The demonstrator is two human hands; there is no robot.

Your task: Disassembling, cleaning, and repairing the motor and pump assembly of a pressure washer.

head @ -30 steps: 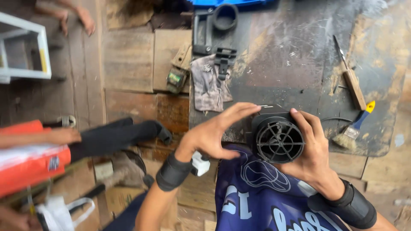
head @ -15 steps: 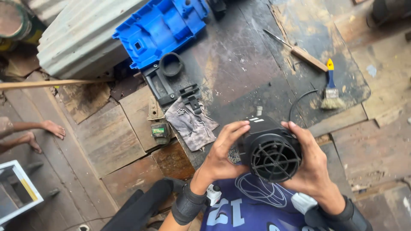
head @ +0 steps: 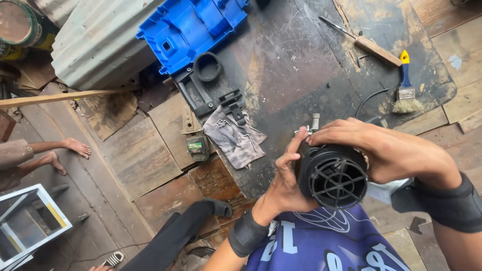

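Dark worktop [head: 301, 65] below: both hands, left [head: 286, 185] and right [head: 386, 153], now fully grip the black motor housing [head: 332, 175], lifted closer.

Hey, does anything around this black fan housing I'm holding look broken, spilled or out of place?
Nothing looks spilled or broken. The black fan housing, held in the left hand and right hand, has its grille whole. Loose black plastic parts and small screws on a grey rag lie scattered on the scuffed board.

A small square part with a green label [head: 195, 145] is lying on the wooden boards at nine o'clock from the grey rag [head: 236, 139], while a round tin with a green-banded label [head: 21, 25] is sitting at the far upper left.
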